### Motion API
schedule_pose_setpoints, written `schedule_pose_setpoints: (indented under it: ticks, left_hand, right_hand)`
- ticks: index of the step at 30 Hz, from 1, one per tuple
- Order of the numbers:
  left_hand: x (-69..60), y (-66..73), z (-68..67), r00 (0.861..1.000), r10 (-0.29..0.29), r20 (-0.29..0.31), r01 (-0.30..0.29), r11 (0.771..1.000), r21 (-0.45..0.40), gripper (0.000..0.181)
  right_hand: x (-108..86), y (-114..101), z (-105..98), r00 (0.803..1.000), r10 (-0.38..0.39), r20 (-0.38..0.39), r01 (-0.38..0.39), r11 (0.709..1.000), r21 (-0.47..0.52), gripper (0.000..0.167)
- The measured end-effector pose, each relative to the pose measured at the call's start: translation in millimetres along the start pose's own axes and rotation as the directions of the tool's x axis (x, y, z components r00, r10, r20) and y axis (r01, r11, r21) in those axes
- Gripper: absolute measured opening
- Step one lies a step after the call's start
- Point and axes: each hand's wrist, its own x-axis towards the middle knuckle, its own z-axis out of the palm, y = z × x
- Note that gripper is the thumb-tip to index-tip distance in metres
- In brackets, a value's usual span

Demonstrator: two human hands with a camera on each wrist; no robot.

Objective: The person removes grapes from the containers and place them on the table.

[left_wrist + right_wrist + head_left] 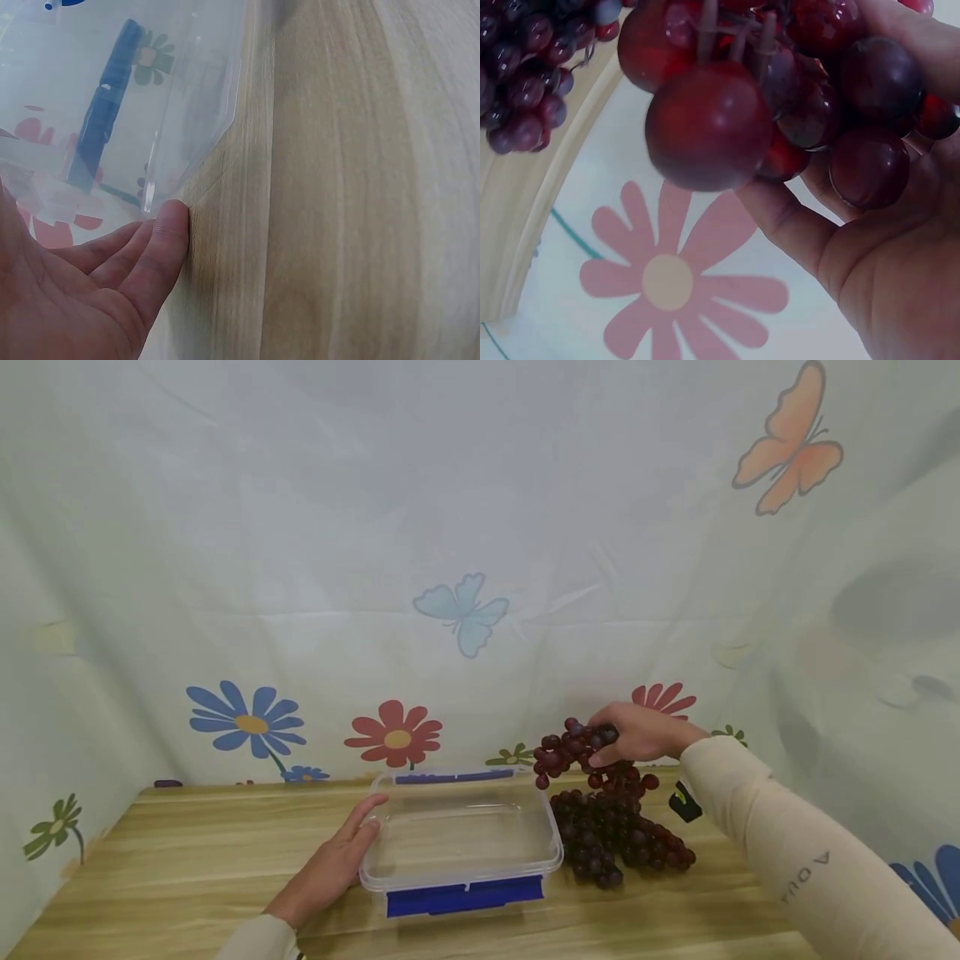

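A clear plastic container (367,872) with blue side latches stands lidless on the table, and I see nothing in it. Along its left side lies my left hand (330,870), with straight fingers touching the wall; in the left wrist view the fingertips (174,217) rest against the clear plastic near its lower edge. My right hand (637,732) grips a bunch of dark red grapes (557,756), raised beyond the container's right back corner. More bunches of dark grapes (622,837) lie on the table below, close to the container's right wall.
The wood-patterned table (187,852) ends at a pale curtain (337,568) printed with flowers and butterflies. A small black object (684,803) with a yellow-green mark shows beside my right sleeve (795,852). At the table's far left edge is a small dark purple item (168,783).
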Motion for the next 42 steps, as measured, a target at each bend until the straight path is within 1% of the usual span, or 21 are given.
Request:
schedule_pose_setpoints:
  ticks: [4,5,11,14,21,25,28,31,33,37,39,42]
  left_hand:
    - [0.0,-0.5,0.0,1.0,-0.008,0.003,0.008,1.0,0.013,0.056]
    - [-0.1,-0.5,-0.1,1.0,-0.01,0.003,0.01,1.0,0.017,0.056]
    - [-1.1,0.3,0.0,1.0,-0.007,-0.001,0.007,1.0,0.026,0.056]
    - [-1.4,0.9,0.1,1.0,-0.003,-0.005,0.003,1.0,0.022,0.055]
    - [0.9,0.4,1.2,1.0,0.003,-0.004,-0.003,1.0,-0.02,0.052]
    - [0.6,0.5,1.1,1.0,0.005,-0.004,-0.005,1.0,-0.02,0.053]
    - [-0.3,0.8,0.8,1.0,0.005,-0.002,-0.005,1.0,-0.023,0.054]
    - [-1.1,1.0,0.6,1.0,0.003,0.0,-0.003,1.0,-0.028,0.054]
    - [-1.2,1.1,0.5,1.0,0.002,0.0,-0.002,1.0,-0.027,0.054]
    - [-0.5,1.1,0.6,1.0,0.003,0.0,-0.003,1.0,-0.026,0.054]
    - [-0.3,0.9,0.6,1.0,0.001,0.0,-0.001,1.0,-0.024,0.054]
    - [0.1,0.9,0.4,1.0,-0.004,-0.001,0.004,1.0,-0.016,0.054]
  right_hand:
    - [-4.0,9.3,-2.1,1.0,0.004,-0.009,-0.004,1.0,0.025,0.025]
    - [-5.2,11.7,-2.5,1.0,0.005,-0.016,-0.004,1.0,0.022,0.027]
    - [-12.8,27.5,-3.7,0.998,0.023,-0.051,-0.023,1.0,0.005,0.061]
    - [-15.3,35.5,-3.8,0.998,0.034,-0.053,-0.033,0.999,0.019,0.064]
    - [-19.5,49.0,-4.5,0.995,0.071,-0.064,-0.069,0.997,0.032,0.064]
    - [-20.7,54.8,-4.4,0.995,0.063,-0.074,-0.062,0.998,0.021,0.061]
    - [-23.0,58.2,-4.1,0.994,0.07,-0.086,-0.07,0.998,0.008,0.057]
    - [-26.9,62.0,-3.7,0.993,0.069,-0.098,-0.07,0.997,-0.009,0.057]
    - [-29.3,65.3,-3.4,0.993,0.065,-0.096,-0.066,0.998,-0.01,0.061]
    - [-33.1,72.8,-3.5,0.994,0.058,-0.092,-0.056,0.998,0.02,0.06]
    - [-34.4,75.9,-3.9,0.993,0.063,-0.095,-0.059,0.997,0.041,0.056]
    - [-37.8,79.7,-4.2,0.991,0.07,-0.11,-0.066,0.997,0.042,0.052]
